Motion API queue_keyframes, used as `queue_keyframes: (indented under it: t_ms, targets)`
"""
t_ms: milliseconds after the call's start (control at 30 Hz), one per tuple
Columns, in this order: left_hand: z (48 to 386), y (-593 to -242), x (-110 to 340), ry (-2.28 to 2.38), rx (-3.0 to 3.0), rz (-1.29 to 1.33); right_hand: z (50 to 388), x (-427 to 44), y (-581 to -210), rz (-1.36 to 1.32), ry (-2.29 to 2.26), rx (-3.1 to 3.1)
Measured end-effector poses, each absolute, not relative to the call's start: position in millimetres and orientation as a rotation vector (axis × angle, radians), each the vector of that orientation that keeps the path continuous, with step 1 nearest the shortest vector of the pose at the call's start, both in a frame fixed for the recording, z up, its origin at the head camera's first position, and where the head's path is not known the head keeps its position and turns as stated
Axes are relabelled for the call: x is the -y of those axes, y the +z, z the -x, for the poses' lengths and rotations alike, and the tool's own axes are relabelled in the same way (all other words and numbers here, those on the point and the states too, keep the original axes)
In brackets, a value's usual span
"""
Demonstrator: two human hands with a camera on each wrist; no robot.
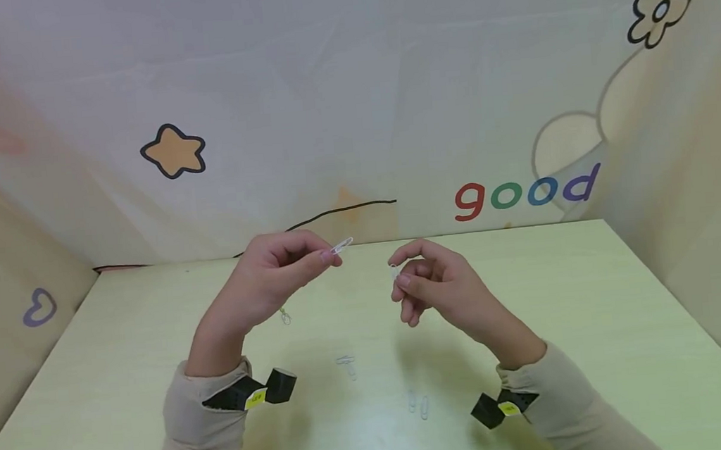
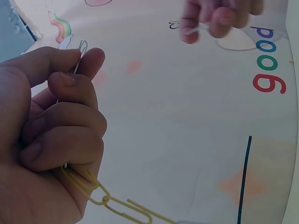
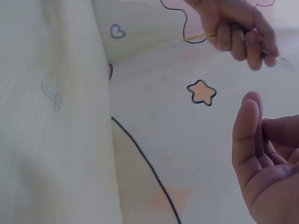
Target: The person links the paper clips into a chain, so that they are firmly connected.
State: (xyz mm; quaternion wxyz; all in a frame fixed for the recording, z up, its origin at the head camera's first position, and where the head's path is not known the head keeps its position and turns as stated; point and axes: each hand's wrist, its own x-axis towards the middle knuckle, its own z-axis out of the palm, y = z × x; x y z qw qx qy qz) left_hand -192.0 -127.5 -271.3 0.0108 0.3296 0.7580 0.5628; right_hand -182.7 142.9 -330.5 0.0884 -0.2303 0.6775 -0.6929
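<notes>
My left hand (image 1: 269,278) pinches a whitish paper clip (image 1: 343,245) between thumb and forefinger, its looped end sticking out. The other fingers of this hand (image 2: 65,121) curl over a chain, and linked yellow clips (image 2: 126,211) hang out below them in the left wrist view. To the right, level with it but apart, my right hand (image 1: 444,282) holds another pale clip (image 1: 394,272) at its thumb and fingers. In the right wrist view the fingers of this hand (image 3: 268,163) hide that clip.
Two pale clips (image 1: 346,360) lie touching or overlapping on the light table (image 1: 599,347) below the hands. Nearer the front are two more, one (image 1: 412,401) beside the other (image 1: 424,408). A printed cloth backdrop (image 1: 326,114) stands behind the table and at its sides.
</notes>
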Motion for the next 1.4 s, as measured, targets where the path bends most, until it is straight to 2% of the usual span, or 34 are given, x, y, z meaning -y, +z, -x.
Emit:
queue_keyframes:
  t_ms: [367, 633, 1400]
  targets:
    - [182, -271, 108, 1.542, -2.442, -1.045, 164, -145, -310, 0.727, -2.212, -2.062]
    - [174, -267, 103, 1.491, -2.495, -1.053, 148, -136, -299, 0.900, -2.276, -2.182]
    - [173, -270, 95, 1.621, -2.385, -1.162, 141, -132, -300, 0.952, -2.110, -2.512]
